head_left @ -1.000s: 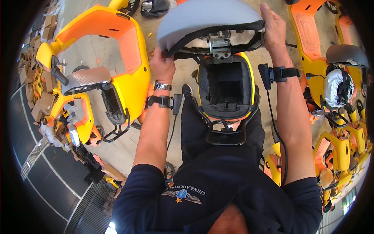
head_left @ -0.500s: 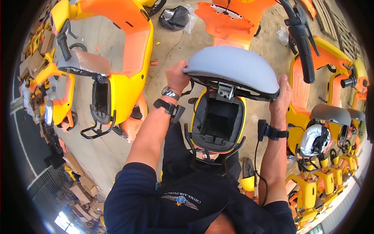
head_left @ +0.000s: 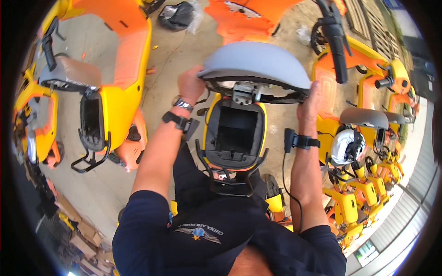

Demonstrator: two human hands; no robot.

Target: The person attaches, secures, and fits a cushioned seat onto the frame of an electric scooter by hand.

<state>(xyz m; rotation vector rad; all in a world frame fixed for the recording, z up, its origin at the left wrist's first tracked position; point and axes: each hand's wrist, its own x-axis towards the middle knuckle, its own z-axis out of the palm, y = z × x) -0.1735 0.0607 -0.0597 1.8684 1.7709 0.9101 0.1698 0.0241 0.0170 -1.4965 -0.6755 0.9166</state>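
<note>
In front of me a grey scooter seat (head_left: 258,64) stands tilted up on its metal hinge (head_left: 244,93), with its dark underside partly showing. My left hand (head_left: 190,85) grips the seat's left end, fingers closed on the rim. At the right end my right hand (head_left: 308,103) holds the seat's edge; some of its fingers are hidden. Under the raised seat, the black storage bin (head_left: 237,156) lies uncovered inside the scooter's yellow body. A black tube rack (head_left: 231,194) sticks out from the scooter's rear, close to my body.
To the left stands a yellow-and-orange scooter (head_left: 120,87) with a wrapped seat. More scooters (head_left: 347,204) line the right side. A black handlebar grip (head_left: 340,60) juts out ahead on the right. Cardboard boxes (head_left: 85,237) lie at the lower left, and a black bag (head_left: 177,16) rests on the floor.
The whole scene has shifted left in the picture as my head view turned right. Both hands stay on the seat, which remains raised at about the same tilt.
</note>
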